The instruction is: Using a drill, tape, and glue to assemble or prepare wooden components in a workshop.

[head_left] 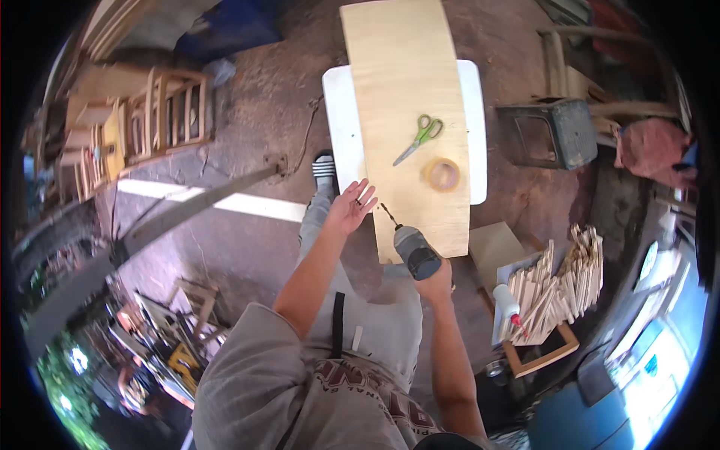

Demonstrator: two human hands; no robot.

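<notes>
My left hand is palm up with fingers spread, just left of a drill bit's tip at the left edge of a long plywood board; a small dark bit by its fingers is too small to make out. My right hand grips a dark cordless drill, its long bit angled up-left over the board. Farther up the board lie green-handled scissors and a roll of tape. The board rests on a white table that shows along both sides.
A dark plastic stool and red bundle sit at right. Below them are piled wood strips and a white glue bottle. Stacked wooden frames stand upper left; a slanting beam and cluttered frames are at left.
</notes>
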